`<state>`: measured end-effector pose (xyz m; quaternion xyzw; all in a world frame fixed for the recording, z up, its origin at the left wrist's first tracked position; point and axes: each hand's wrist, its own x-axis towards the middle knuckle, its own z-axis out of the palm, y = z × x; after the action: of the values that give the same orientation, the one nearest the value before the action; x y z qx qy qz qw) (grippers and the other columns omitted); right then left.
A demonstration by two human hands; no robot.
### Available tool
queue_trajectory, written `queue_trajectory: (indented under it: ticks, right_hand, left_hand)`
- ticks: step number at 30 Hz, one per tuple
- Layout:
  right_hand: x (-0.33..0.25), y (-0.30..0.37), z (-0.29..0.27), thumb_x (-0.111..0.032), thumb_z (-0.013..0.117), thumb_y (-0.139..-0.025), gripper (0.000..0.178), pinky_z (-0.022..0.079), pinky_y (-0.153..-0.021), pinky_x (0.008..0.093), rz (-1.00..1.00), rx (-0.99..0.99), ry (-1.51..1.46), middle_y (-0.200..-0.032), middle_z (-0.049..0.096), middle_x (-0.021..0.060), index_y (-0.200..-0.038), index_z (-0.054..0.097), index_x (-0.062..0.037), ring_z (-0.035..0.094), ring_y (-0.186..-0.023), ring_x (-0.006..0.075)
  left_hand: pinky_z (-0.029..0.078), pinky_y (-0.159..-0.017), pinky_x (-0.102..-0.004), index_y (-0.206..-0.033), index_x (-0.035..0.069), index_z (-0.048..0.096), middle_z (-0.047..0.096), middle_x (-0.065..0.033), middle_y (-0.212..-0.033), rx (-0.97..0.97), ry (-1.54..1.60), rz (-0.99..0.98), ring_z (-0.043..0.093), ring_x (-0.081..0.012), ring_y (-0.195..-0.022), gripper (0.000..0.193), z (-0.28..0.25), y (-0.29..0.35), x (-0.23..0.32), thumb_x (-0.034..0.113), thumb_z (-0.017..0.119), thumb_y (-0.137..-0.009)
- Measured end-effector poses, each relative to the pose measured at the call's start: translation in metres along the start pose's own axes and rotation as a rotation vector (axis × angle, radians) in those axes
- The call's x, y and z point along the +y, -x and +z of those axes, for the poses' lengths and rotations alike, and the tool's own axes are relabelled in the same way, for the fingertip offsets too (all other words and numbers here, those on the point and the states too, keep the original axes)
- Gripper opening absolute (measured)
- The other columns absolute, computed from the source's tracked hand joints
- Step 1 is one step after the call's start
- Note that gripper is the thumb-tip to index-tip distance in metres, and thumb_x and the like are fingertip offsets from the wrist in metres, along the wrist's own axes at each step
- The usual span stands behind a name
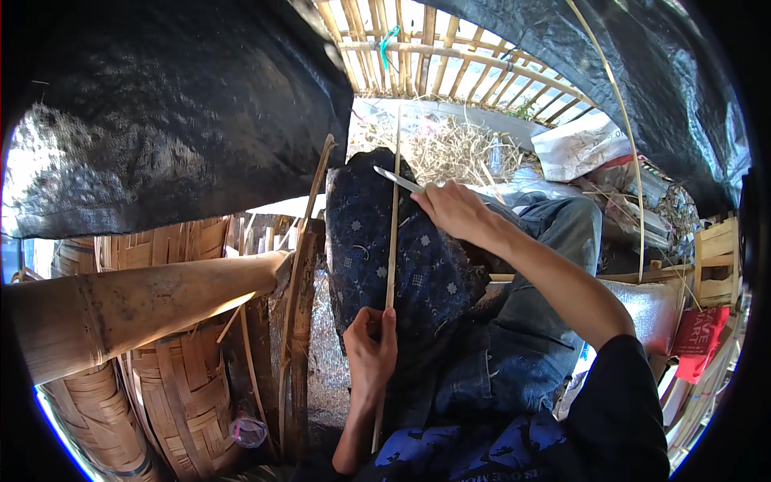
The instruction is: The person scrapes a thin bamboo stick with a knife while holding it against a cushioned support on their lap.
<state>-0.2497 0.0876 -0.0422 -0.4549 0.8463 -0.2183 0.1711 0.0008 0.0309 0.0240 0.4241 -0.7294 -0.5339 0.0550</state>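
Left hand (pixel 371 353) pinched an upright bamboo strip (pixel 392 241), its lower end hidden; right hand (pixel 454 210) gripped a knife (pixel 397 180), handle concealed.

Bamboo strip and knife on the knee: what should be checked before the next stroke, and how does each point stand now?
1. Left hand pinches the bamboo strip low down: ok.
2. Right hand closed on the knife: ok.
3. Blade lies against the strip: ok.
4. Patterned cloth covers the knee under the strip: ok.
5. Left fingers well below the blade: ok.
6. Blade angle and edge direction: cannot tell.
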Motion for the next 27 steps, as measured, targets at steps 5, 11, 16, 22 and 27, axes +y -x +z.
queue_trajectory:
  ticks: [5, 11, 16, 22, 27]
  right_hand:
    - [-0.024, 0.016, -0.03, -0.031, 0.042, -0.099, 0.041, 0.039, -0.036, 0.039, 0.025, -0.01, -0.267, -0.049, 0.052, 0.0108, -0.074, 0.054, -0.0001, 0.049, -0.035, 0.0225]
    - [-0.037, 0.055, -0.022, -0.034, 0.047, -0.096, 0.045, 0.047, -0.044, 0.0445, -0.134, -0.103, -0.048, -0.048, 0.053, 0.017, -0.066, 0.055, -0.0014, 0.058, -0.046, 0.0347]
    - [-0.043, 0.052, -0.015, -0.036, 0.047, -0.096, 0.047, 0.05, -0.048, 0.0454, -0.079, -0.151, -0.001, -0.052, 0.056, 0.019, -0.066, 0.056, -0.0006, 0.06, -0.051, 0.0374]
    - [-0.038, 0.033, -0.005, -0.034, 0.051, -0.094, 0.044, 0.045, -0.043, 0.0464, -0.06, -0.103, -0.023, -0.05, 0.053, 0.0198, -0.065, 0.052, -0.0014, 0.057, -0.049, 0.0388]
    - [-0.008, -0.001, -0.002, -0.034, 0.042, -0.098, 0.052, 0.05, -0.049, 0.0452, -0.053, -0.084, 0.041, -0.052, 0.056, 0.0195, -0.065, 0.058, 0.0023, 0.06, -0.052, 0.0376]
  left_hand:
    - [0.031, -0.045, -0.0229, -0.071, 0.0, 0.054, 0.05, -0.0011, -0.053, -0.032, 0.173, -0.121, 0.044, -0.0053, -0.047, 0.031, -0.009, -0.001, -0.005, 0.022, 0.058, -0.092]
    - [0.032, -0.046, -0.0235, -0.071, 0.0, 0.053, 0.049, -0.0007, -0.053, -0.069, 0.165, -0.155, 0.044, -0.0057, -0.049, 0.033, -0.009, -0.003, -0.002, 0.024, 0.057, -0.093]
    - [0.032, -0.046, -0.0237, -0.071, 0.0, 0.053, 0.049, -0.001, -0.054, -0.046, 0.136, -0.138, 0.044, -0.006, -0.049, 0.033, -0.007, 0.002, 0.002, 0.024, 0.057, -0.093]
    - [0.033, -0.046, -0.0232, -0.073, -0.001, 0.053, 0.05, -0.0021, -0.055, -0.044, 0.134, -0.114, 0.045, -0.0059, -0.049, 0.032, -0.006, 0.01, -0.004, 0.023, 0.057, -0.093]
    - [0.028, -0.042, -0.0201, -0.073, 0.002, 0.054, 0.047, 0.0023, -0.053, -0.061, 0.191, -0.145, 0.041, -0.0029, -0.046, 0.03, -0.009, 0.023, -0.006, 0.024, 0.057, -0.094]
